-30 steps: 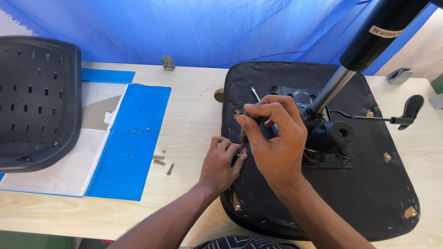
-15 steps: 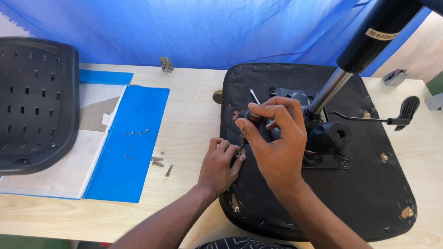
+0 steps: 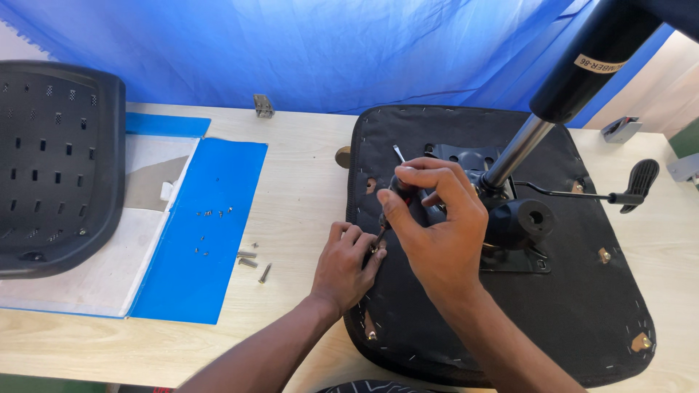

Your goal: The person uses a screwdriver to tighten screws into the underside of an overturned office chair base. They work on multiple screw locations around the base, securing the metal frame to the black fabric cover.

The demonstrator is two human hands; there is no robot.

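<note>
Right hand (image 3: 437, 225) gripped screwdriver (image 3: 397, 196) upright over upturned chair seat (image 3: 582, 313) on table (image 3: 298, 167). Left hand (image 3: 346, 266) curled at seat's left edge, fingertips steadying tip. Loose screws (image 3: 251, 262) lay near blue folder (image 3: 200, 233).

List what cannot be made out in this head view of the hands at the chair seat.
- Screwdriver tip: hidden behind the left hand fingers.
- Screwdriver handle: mostly wrapped by the right hand.
- Gas cylinder top: cut off by the upper edge.
- Loose screws on the table: too small to tell type.
</note>
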